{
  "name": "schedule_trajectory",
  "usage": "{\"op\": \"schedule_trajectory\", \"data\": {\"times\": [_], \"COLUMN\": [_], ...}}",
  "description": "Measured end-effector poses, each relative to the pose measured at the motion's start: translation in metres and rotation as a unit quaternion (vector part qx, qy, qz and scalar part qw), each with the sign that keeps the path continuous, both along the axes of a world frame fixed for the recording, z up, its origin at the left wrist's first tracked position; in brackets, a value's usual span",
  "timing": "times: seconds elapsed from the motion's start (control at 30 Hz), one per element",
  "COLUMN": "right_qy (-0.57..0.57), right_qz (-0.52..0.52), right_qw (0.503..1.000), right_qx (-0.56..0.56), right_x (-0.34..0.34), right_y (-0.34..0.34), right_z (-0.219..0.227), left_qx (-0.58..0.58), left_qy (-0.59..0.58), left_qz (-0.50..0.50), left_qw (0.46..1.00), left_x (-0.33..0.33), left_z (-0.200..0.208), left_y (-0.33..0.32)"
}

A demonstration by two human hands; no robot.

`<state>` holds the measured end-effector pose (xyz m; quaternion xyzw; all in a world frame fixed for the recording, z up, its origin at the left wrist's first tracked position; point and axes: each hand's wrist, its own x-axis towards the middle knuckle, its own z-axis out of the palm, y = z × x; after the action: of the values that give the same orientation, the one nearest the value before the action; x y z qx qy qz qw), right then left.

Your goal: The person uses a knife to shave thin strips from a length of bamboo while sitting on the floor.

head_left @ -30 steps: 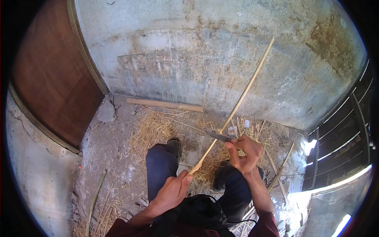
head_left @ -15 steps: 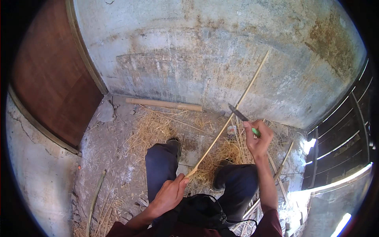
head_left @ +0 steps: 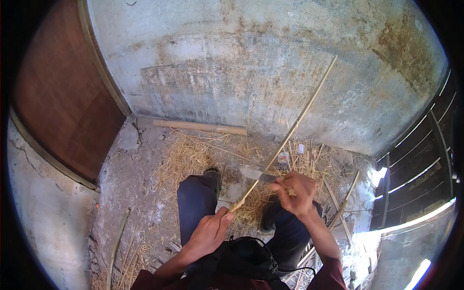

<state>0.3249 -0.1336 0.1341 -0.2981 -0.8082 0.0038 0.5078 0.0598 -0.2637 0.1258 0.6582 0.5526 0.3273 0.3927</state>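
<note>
A long, thin bamboo strip [head_left: 306, 112] slants up and away to the right in front of the wall. Its near end is gripped by my left hand [head_left: 209, 233], thumb laid along it. Just above that hand a curled shaving or notch shows on the strip. In my right hand [head_left: 296, 192] is a knife [head_left: 263, 176], its blade lying across the strip a short way beyond the left hand. The knife's handle is hidden by my fingers.
Heaps of straw-like shavings [head_left: 186, 155] lie around my feet. A bamboo pole [head_left: 200, 127] rests along the wall's foot. Sticks [head_left: 345, 203] lie at right beside a dark slatted panel [head_left: 415, 164]; another stick [head_left: 118, 237] is at left. A brown door [head_left: 63, 92] stands far left.
My right hand has drawn the knife down along the strip, toward my left hand. The strip's far end has shifted slightly up and right. My left hand keeps its grip.
</note>
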Motion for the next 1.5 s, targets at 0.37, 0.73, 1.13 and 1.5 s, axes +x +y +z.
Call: {"op": "schedule_trajectory", "data": {"times": [0.37, 0.73, 1.13, 1.5], "right_qy": [-0.021, -0.042, -0.050, -0.045], "right_qz": [0.043, 0.029, -0.021, -0.061], "right_qw": [0.999, 0.998, 0.997, 0.997], "right_qx": [0.003, 0.046, 0.055, -0.002], "right_x": [-0.013, -0.014, -0.009, 0.010], "right_y": [-0.025, -0.028, -0.028, -0.009], "right_z": [0.002, 0.004, 0.011, 0.022], "left_qx": [-0.082, -0.193, -0.155, -0.106], "left_qy": [-0.151, -0.182, -0.141, -0.100], "left_qz": [-0.080, -0.069, -0.054, -0.054], "left_qw": [0.982, 0.962, 0.976, 0.988], "left_x": [0.002, 0.003, 0.005, 0.001], "left_z": [0.012, 0.007, 0.005, 0.003], "left_y": [0.010, 0.007, 0.005, -0.001]}}
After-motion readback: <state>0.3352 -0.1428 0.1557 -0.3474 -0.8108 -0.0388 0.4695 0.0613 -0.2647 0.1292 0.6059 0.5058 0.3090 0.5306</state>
